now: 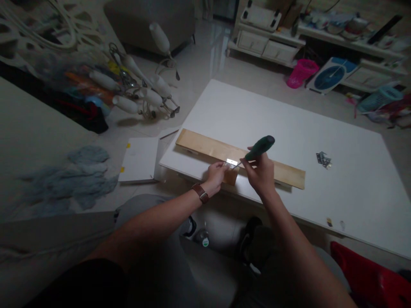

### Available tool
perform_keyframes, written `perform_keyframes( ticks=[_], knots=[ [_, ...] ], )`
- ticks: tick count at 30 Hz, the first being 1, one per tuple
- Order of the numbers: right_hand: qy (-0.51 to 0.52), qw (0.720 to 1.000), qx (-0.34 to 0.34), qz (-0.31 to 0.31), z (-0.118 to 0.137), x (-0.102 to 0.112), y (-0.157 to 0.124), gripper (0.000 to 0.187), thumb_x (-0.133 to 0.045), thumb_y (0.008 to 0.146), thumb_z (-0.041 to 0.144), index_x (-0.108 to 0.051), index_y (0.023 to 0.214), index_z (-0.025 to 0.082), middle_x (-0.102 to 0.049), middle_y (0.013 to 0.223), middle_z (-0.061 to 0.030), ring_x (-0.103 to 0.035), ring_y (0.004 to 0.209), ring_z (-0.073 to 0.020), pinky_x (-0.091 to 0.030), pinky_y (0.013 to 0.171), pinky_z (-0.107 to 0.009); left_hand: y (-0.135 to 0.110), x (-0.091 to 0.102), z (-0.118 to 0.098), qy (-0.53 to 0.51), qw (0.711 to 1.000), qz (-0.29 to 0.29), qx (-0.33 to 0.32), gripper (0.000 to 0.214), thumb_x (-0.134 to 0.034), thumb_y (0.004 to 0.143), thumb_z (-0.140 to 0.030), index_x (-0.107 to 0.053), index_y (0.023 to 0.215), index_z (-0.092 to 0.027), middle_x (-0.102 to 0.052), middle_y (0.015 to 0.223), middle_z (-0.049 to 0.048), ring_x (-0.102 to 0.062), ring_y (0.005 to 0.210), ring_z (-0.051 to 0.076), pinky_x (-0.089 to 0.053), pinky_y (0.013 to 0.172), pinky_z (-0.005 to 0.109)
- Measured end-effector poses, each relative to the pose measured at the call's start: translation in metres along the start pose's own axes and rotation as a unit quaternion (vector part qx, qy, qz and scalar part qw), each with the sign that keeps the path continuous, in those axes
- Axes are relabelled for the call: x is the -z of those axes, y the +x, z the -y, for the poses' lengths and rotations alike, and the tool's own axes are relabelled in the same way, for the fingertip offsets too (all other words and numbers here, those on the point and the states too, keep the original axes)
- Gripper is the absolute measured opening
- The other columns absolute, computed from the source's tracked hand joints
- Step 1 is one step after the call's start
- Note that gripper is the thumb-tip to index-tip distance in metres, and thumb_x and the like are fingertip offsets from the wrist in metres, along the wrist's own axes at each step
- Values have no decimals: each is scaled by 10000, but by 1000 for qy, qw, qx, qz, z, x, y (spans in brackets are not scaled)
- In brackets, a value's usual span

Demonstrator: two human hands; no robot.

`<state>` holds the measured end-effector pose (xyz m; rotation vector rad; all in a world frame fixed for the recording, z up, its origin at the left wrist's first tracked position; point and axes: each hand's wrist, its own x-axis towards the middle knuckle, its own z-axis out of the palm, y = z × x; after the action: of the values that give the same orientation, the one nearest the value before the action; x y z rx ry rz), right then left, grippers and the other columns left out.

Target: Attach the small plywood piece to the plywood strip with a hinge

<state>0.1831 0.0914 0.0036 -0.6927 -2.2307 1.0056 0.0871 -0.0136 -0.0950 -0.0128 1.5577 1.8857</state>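
Observation:
A long wooden plank (205, 145) lies across the near part of a white low table (289, 124). A small shiny metal hinge (231, 162) sits on the plank's near edge, above a small wooden block (232, 176). My left hand (217, 173), a brown watch on its wrist, is closed in a pinch at the hinge and the block. My right hand (260, 171) is wrapped round a green-handled screwdriver (260, 147), whose tip points down-left at the hinge.
A few spare metal hinges (323, 159) lie on the table to the right. A white box (140, 160) and a chandelier (141, 92) lie on the floor to the left. A red object (369, 278) is at the lower right. A pink basket (302, 72) and a fan (332, 75) stand beyond.

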Motion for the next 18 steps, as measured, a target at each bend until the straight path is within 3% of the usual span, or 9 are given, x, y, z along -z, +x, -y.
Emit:
perform_keyframes(
  ticks=[4, 11, 18],
  knots=[
    [24, 1000, 5, -10, 0, -7, -1, 249, -696, 858, 331, -687, 1082, 222, -760, 923, -75, -754, 768, -235, -646, 656, -383, -2, -1, -1, -4, 1000, -2, 10, 101, -848, 686, -249, -774, 737, -203, -757, 807, 64, -651, 833, 227, -455, 800, 328],
    [35, 997, 4, 68, 1, -2, 0, 386, -663, 884, 268, -643, 1266, 221, -810, 1007, -102, -796, 872, -253, -654, 814, -414, -6, -2, -6, -17, 999, -3, 29, 83, -837, 702, -210, -761, 733, -198, -753, 812, 58, -651, 816, 221, -449, 812, 335],
    [-12, 1000, -7, 7, 0, -2, -2, 361, -715, 848, 332, -719, 1188, 211, -798, 884, -75, -747, 722, -229, -613, 680, -365, -6, -2, -9, 7, 1000, -4, 29, 68, -829, 720, -193, -763, 735, -194, -751, 810, 50, -653, 819, 201, -459, 809, 317]
  ],
)
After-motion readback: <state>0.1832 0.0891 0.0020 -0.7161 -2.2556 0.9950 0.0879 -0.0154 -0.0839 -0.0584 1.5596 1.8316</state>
